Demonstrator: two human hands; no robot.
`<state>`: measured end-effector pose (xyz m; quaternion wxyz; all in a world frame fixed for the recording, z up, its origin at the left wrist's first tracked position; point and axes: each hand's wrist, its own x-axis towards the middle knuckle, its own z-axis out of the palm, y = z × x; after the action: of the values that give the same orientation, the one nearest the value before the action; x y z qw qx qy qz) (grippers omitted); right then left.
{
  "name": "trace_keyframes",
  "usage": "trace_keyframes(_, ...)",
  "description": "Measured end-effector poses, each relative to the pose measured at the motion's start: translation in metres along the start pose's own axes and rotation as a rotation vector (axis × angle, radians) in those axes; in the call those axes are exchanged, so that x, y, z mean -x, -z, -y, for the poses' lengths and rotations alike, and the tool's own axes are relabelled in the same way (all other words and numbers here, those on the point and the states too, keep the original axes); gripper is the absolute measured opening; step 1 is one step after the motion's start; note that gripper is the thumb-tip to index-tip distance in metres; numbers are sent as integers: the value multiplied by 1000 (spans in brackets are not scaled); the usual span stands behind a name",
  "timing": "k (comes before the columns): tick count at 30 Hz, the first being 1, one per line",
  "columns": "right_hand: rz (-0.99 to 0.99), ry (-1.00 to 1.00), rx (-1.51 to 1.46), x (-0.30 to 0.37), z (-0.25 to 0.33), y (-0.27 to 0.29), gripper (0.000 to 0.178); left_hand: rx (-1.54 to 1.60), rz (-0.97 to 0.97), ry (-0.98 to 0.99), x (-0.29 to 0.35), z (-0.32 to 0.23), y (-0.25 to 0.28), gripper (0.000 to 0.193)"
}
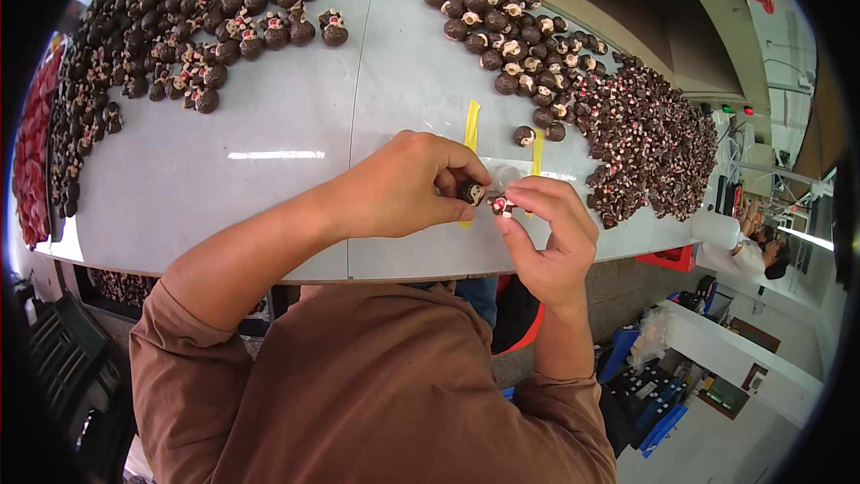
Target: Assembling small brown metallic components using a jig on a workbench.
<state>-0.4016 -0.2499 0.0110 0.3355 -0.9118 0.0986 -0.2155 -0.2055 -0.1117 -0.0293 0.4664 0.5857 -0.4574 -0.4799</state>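
Observation:
My left hand [403, 186] pinches a dark brown, round figurine head [470, 193] with a cream face between thumb and fingers. Close beside it, my right hand [557, 237] grips a small brown, cream and red figurine body [501, 205] at its fingertips. The two pieces are very near each other; whether they touch I cannot tell. Just beyond the fingertips lies a small round translucent dish [509, 174], partly hidden. Past my hands, loose brown heads [506, 83] are spread on the pale table [296, 116], with a dense heap of small bodies [640, 139] to the right.
Many figurines with heads and bodies joined [193, 31] cover the table's far left. Yellow tape strips [472, 124] are stuck near my hands. Pinkish-red pieces [38, 152] sit at the left edge. Another person [757, 255] is at the far right, and blue crates [663, 430] stand behind.

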Motion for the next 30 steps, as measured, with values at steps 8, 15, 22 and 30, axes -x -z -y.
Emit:
trace_keyframes(8,-38,-18,4,1,-4,-9,29,144,50,143,-1,0,1,38)
trace_keyframes(15,-6,12,44,-2,-2,-11,31,106,59,161,-1,-3,3,37)
trace_keyframes(22,30,-6,35,-1,-1,-7,30,94,1,43,2,-2,-1,47)
trace_keyframes(30,-19,-167,-209,18,-12,-10,34,-94,14,-107,1,-16,-6,54)
